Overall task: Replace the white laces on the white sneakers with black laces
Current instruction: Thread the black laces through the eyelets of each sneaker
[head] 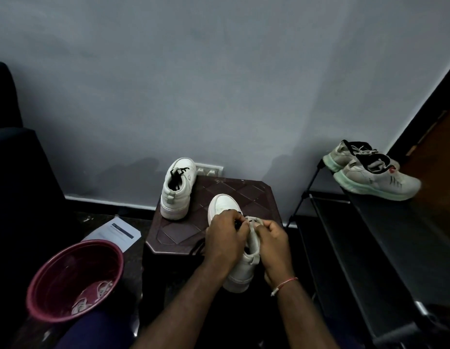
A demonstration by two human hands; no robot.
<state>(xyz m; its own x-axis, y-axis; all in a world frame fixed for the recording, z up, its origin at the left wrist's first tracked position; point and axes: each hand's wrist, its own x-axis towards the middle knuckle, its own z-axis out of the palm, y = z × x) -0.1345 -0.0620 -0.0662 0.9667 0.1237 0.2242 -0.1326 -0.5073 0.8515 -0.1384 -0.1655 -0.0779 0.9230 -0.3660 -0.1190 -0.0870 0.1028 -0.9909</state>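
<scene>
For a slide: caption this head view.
Left hand pinches a black lace; right hand grips the white sneaker on a brown plastic stool.

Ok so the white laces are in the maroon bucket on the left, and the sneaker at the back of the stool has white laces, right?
No: the head view shows black laces in the sneaker at the back of the stool, not white. The white laces are in the maroon bucket on the left.
</scene>
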